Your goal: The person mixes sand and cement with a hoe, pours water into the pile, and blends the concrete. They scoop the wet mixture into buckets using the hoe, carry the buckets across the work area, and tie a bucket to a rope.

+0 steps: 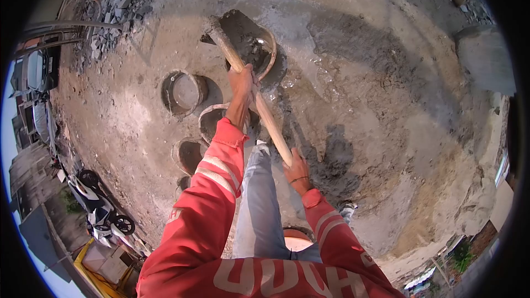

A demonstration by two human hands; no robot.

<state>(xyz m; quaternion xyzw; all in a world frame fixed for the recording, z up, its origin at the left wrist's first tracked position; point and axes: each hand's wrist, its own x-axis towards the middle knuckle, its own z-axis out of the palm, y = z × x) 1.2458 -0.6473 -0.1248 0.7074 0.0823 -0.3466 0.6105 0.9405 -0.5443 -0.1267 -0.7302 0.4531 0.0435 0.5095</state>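
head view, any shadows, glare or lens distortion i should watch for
Head view: fisheye distortion, with the motorbike tilted near the left edge and black corners; head view: a dark shadow, probably the person's, on the mud, which glints in wet patches; head view: the wooden handle looks fairly sharp.

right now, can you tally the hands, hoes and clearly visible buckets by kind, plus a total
Hands: 2, left hand and right hand
Wooden-handled hoe: 1
Buckets: 4
Total: 7
Left out as unclear: a mostly hidden round shape beside the left sleeve and an orange round thing.
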